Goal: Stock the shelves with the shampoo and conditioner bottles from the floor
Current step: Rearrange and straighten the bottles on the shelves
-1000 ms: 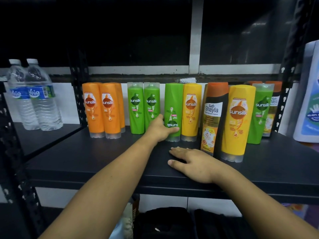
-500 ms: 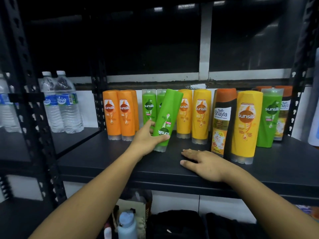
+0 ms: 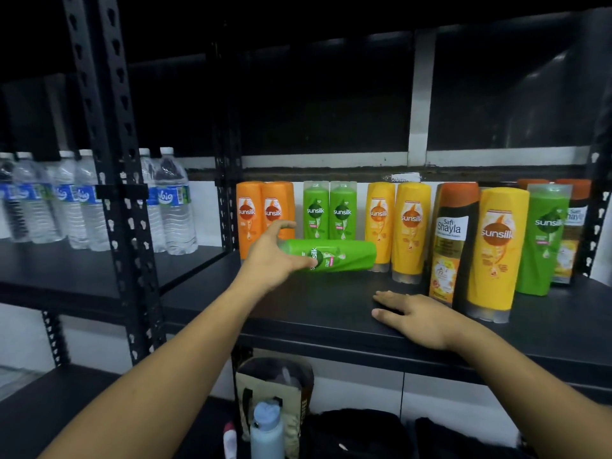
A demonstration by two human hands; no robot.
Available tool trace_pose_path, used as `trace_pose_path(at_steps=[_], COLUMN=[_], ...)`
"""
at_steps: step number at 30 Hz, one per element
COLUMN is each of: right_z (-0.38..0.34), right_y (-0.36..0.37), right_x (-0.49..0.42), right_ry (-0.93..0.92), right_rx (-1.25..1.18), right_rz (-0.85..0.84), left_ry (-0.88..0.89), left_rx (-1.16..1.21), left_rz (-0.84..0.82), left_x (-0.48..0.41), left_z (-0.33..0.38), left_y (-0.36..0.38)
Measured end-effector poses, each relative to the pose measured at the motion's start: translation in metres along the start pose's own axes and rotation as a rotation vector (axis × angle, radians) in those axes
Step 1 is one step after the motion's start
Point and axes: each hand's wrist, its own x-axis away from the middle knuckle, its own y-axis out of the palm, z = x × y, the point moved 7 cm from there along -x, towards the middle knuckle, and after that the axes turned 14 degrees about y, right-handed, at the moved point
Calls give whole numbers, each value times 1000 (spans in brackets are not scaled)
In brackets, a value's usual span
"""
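Note:
My left hand (image 3: 271,260) grips one end of a green Sunsilk bottle (image 3: 344,256), which is turned on its side just above the black shelf (image 3: 314,313). It hangs in front of two upright green bottles (image 3: 331,210). Two orange bottles (image 3: 255,210) stand to the left of these, and two yellow bottles (image 3: 407,226) to the right. My right hand (image 3: 417,316) rests flat on the shelf near its front edge, holding nothing. Further right stand a dark Safi Shayla bottle (image 3: 450,243), a large yellow bottle (image 3: 496,250) and a green bottle (image 3: 543,240).
Several water bottles (image 3: 172,200) stand on the neighbouring shelf at left, behind a perforated black post (image 3: 112,160). Below the shelf sit a paper bag (image 3: 275,376), a blue-capped bottle (image 3: 266,425) and dark bags (image 3: 357,432). A dark window pane is behind the shelf.
My left hand lifted the green bottle from its upright spot in the row and tipped it over onto its side. My right hand stayed flat on the shelf. The view shifted left.

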Motion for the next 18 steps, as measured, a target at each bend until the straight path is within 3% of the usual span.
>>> trace_pose_path(at_steps=[13, 18], right_z=[1, 3], right_y=[1, 0], right_x=[-1, -2], right_ry=[-16, -19], right_rx=[16, 18], right_rz=[6, 19], left_ry=[5, 37], left_rx=[242, 374], left_rz=[158, 113], left_x=[-28, -52], left_z=[46, 57], left_y=[11, 37])
